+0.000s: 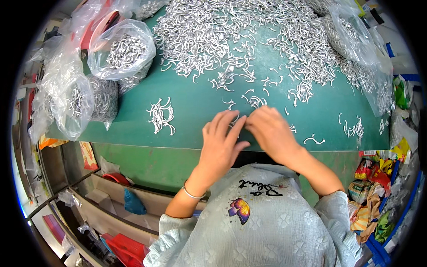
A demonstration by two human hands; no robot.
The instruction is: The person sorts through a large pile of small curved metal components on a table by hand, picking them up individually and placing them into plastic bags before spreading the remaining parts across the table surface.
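My left hand [222, 138] is over the green tabletop near its front edge, thumb and fingers apart. A small curved silver metal piece [236, 119] shows by its fingertips; I cannot tell whether they touch it. Right beside it is my right hand [272, 134], slightly blurred, its fingers bent and drawn together at the tips. Whatever they pinch is hidden. Just beyond both hands lies a small cluster of curved silver pieces [256, 102]. A separate little heap of such pieces [161, 115] rests to the left, and another [354, 129] to the right.
A big spread of silver metal pieces [200, 40] covers the far part of the green table [191, 100]. Filled clear plastic bags [104, 100] stand at the left, with another bag [351, 35] at the right. Below are drawers [106, 200] and shelves with packages [362, 191].
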